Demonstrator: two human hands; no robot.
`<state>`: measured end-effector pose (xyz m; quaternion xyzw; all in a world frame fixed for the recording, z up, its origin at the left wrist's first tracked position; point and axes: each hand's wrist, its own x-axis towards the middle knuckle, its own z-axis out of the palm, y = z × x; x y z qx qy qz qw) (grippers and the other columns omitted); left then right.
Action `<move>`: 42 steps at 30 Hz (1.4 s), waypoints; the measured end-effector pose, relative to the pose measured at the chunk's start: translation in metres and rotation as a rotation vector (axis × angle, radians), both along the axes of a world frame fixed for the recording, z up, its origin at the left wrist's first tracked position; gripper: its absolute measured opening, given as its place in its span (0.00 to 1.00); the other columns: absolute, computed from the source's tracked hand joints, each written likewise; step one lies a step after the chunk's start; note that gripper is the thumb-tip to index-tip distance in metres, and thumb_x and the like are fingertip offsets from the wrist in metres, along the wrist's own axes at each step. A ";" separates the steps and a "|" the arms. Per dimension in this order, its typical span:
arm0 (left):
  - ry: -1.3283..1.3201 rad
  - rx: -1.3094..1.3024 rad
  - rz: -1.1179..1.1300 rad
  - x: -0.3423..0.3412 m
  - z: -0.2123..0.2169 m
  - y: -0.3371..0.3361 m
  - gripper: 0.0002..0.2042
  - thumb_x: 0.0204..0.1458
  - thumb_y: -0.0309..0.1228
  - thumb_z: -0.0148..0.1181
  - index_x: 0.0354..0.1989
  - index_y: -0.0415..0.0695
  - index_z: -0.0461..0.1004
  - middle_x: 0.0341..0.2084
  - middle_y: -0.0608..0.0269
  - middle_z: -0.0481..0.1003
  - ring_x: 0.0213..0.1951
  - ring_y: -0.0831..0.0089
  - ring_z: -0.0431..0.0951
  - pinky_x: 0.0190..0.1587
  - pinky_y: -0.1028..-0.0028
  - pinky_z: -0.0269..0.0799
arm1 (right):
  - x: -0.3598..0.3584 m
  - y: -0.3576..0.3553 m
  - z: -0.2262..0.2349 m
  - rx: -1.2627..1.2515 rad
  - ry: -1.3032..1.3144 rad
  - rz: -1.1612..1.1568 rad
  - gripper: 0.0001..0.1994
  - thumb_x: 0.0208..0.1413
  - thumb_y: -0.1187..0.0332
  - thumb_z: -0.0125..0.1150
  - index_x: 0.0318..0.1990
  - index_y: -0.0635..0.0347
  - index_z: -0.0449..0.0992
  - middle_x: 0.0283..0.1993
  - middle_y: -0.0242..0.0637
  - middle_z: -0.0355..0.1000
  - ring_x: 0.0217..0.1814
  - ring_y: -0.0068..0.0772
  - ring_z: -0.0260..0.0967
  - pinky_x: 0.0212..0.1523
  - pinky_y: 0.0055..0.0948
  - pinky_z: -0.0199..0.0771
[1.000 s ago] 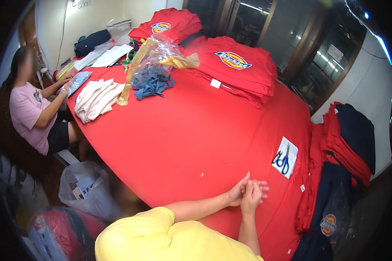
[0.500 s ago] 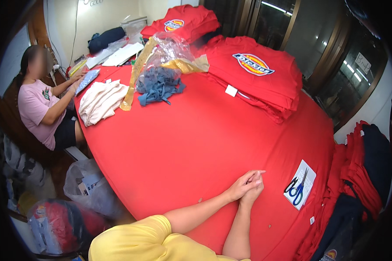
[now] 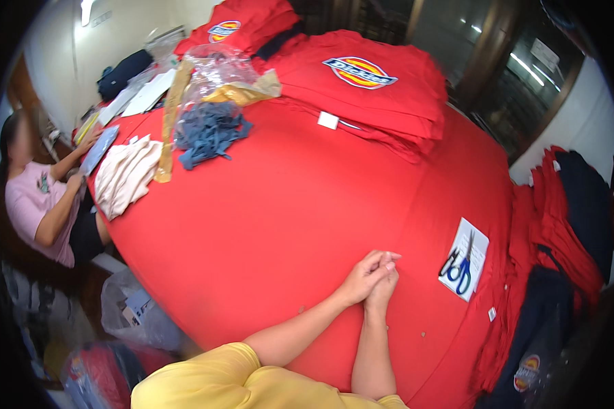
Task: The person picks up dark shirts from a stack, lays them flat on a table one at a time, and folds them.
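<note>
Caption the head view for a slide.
Left hand and right hand held together over a red-covered table, scissors on white paper to their right, red garments stacked beyond.

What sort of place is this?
Probably a small garment finishing or packing room: a stack of red garments with a chest logo, scissors on a paper sheet, and a co-worker handling a flat light-blue packet.
</note>
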<state>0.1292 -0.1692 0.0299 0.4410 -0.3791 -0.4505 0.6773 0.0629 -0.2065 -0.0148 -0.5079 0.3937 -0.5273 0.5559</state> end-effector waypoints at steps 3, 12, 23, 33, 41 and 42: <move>0.016 0.029 -0.015 0.002 0.005 0.000 0.15 0.61 0.35 0.51 0.51 0.40 0.73 0.46 0.61 0.69 0.51 0.70 0.71 0.55 0.69 0.66 | -0.001 0.001 -0.009 0.053 -0.087 0.068 0.14 0.66 0.62 0.46 0.32 0.60 0.71 0.30 0.27 0.66 0.34 0.20 0.63 0.33 0.24 0.66; 0.024 0.030 -0.013 0.000 0.002 -0.001 0.14 0.60 0.34 0.51 0.50 0.39 0.73 0.46 0.61 0.69 0.51 0.69 0.71 0.55 0.69 0.66 | 0.008 -0.010 -0.073 0.127 -0.361 0.228 0.14 0.68 0.63 0.42 0.36 0.61 0.71 0.37 0.27 0.66 0.41 0.20 0.64 0.45 0.22 0.68; 0.059 0.006 0.030 0.003 0.000 -0.003 0.13 0.63 0.34 0.47 0.37 0.38 0.75 0.40 0.61 0.73 0.48 0.72 0.71 0.55 0.72 0.64 | 0.005 0.006 0.018 0.032 -0.001 0.100 0.18 0.69 0.60 0.42 0.32 0.64 0.70 0.30 0.27 0.66 0.32 0.17 0.61 0.33 0.21 0.64; 0.071 0.065 0.041 0.004 0.003 -0.002 0.19 0.66 0.39 0.40 0.35 0.38 0.73 0.37 0.61 0.73 0.44 0.73 0.71 0.53 0.72 0.65 | 0.006 0.012 0.034 0.027 0.143 0.108 0.19 0.69 0.62 0.41 0.33 0.66 0.72 0.29 0.28 0.68 0.32 0.18 0.64 0.33 0.21 0.66; 0.185 0.021 0.065 0.004 0.001 -0.005 0.21 0.67 0.41 0.38 0.33 0.38 0.73 0.33 0.63 0.73 0.38 0.75 0.72 0.48 0.74 0.67 | 0.009 0.013 0.038 -0.024 0.210 0.073 0.21 0.67 0.60 0.43 0.36 0.71 0.75 0.27 0.39 0.74 0.32 0.27 0.71 0.34 0.29 0.69; 0.183 0.022 0.062 0.003 0.001 -0.005 0.22 0.67 0.42 0.37 0.33 0.38 0.73 0.32 0.63 0.73 0.37 0.75 0.72 0.48 0.75 0.67 | 0.008 0.012 0.037 -0.018 0.201 0.075 0.21 0.67 0.60 0.43 0.36 0.71 0.76 0.27 0.39 0.74 0.32 0.28 0.71 0.34 0.29 0.70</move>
